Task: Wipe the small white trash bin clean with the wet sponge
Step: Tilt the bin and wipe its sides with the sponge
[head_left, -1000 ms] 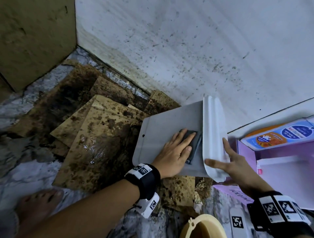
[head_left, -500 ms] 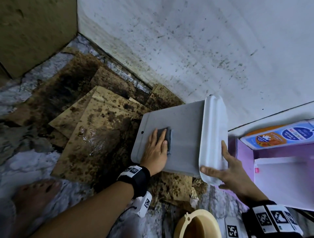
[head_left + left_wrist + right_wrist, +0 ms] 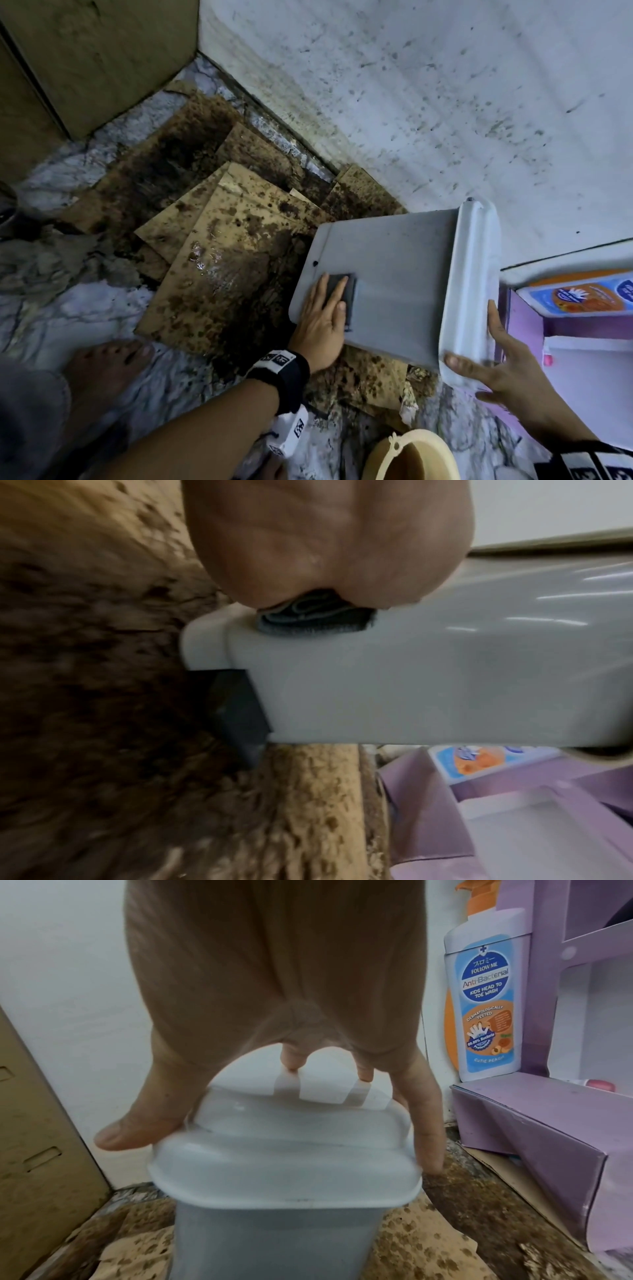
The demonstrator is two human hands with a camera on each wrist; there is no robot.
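Observation:
The small trash bin (image 3: 394,267) lies on its side on stained cardboard, grey body to the left and white lid (image 3: 469,274) to the right. My left hand (image 3: 330,298) presses the dark wet sponge (image 3: 347,294) flat against the bin's upper side near its base end, fingers straight. In the left wrist view the sponge (image 3: 315,620) shows squashed under my palm (image 3: 325,547) on the bin (image 3: 428,683). My right hand (image 3: 479,342) spans the lid (image 3: 284,1185), with thumb (image 3: 116,1137) and fingers wrapped over its edges.
Soiled brown cardboard sheets (image 3: 219,267) cover the floor in the corner of a speckled wall (image 3: 411,102). A purple shelf unit (image 3: 582,359) with a body-wash bottle (image 3: 486,1001) stands close on the right. A cream bucket (image 3: 411,459) and my bare foot (image 3: 106,366) are near.
My left hand has slid the sponge leftward along the bin's side, from beside the lid to near the base end. The right hand has stayed on the lid.

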